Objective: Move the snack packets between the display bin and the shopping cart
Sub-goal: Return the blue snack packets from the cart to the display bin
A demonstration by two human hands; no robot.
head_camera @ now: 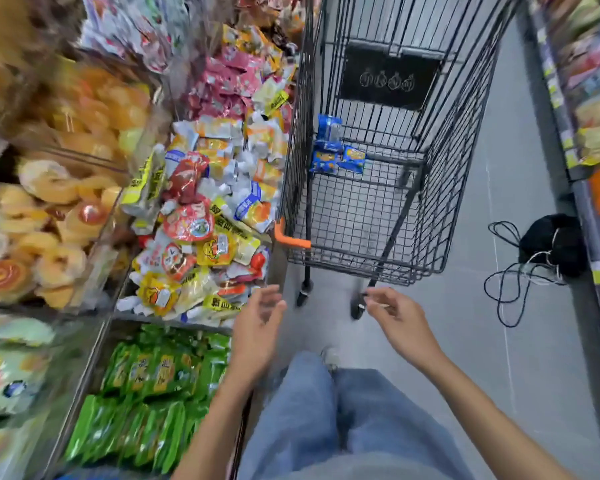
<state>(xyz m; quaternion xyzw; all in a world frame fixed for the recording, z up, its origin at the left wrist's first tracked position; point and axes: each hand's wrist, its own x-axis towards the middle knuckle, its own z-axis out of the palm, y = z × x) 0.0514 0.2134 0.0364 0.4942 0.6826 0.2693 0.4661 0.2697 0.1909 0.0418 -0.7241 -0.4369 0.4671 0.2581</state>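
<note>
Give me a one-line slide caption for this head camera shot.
Empty left hand and right hand hover between the snack bin and a shopping cart holding blue packets.

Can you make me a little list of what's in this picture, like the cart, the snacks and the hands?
cart: black wire shopping cart, standing in the aisle
in the cart: a few blue packets
left of the cart: heaped mixed snack packets, red, yellow and white
nearest pile: green packets
left hand: open, empty, near the mixed heap
right hand: open, empty, below the cart
floor: black bag with cords
</note>
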